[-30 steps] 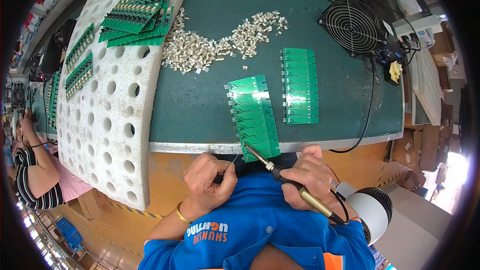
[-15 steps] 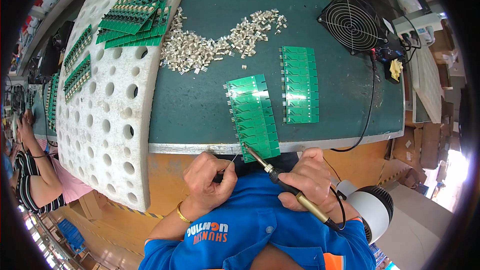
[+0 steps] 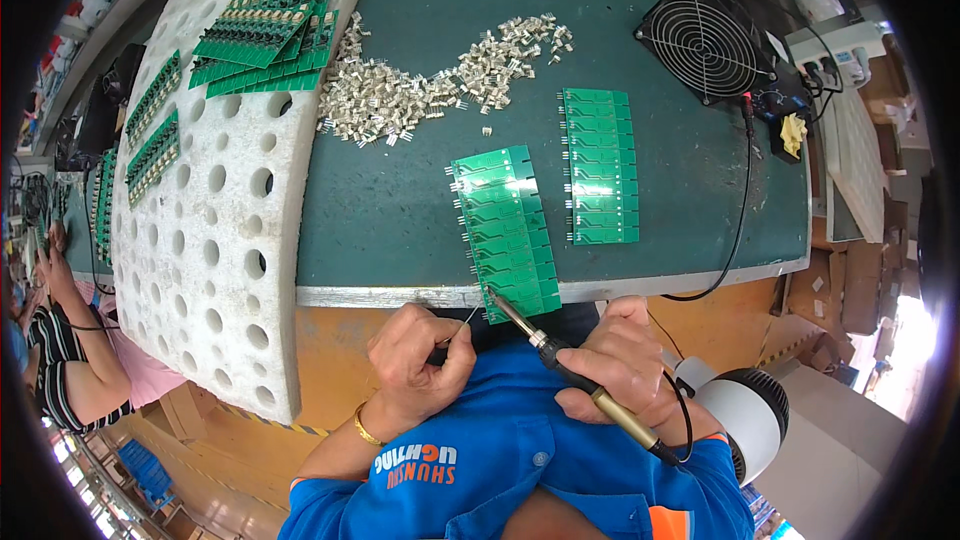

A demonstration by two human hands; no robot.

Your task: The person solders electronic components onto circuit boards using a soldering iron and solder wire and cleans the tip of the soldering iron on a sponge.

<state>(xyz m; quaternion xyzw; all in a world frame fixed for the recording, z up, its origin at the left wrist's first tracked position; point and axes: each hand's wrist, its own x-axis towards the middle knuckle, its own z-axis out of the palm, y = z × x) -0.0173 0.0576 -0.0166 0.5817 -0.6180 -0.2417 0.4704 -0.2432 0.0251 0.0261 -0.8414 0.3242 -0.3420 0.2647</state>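
Observation:
A green circuit board panel lies slightly askew across the bench's front edge, its near end sticking out toward me. Pins line its left side. My right hand is closed round a soldering iron with a black and gold handle, and the iron's tip meets the panel's near left corner. Between the thumb and finger of my left hand is a thin solder wire, its end close to the iron's tip. Whether tip and wire touch is too small to tell. A second green panel lies to the right.
Loose small white connectors are heaped at the back. On the left, a holey white foam board carries stacked populated boards. A black fan stands back right, its cable crossing the bench. Another person's arm shows far left.
Both hands, the iron and the wire hold almost the same place at the panel's near corner. The bench scene has shifted very slightly in view.

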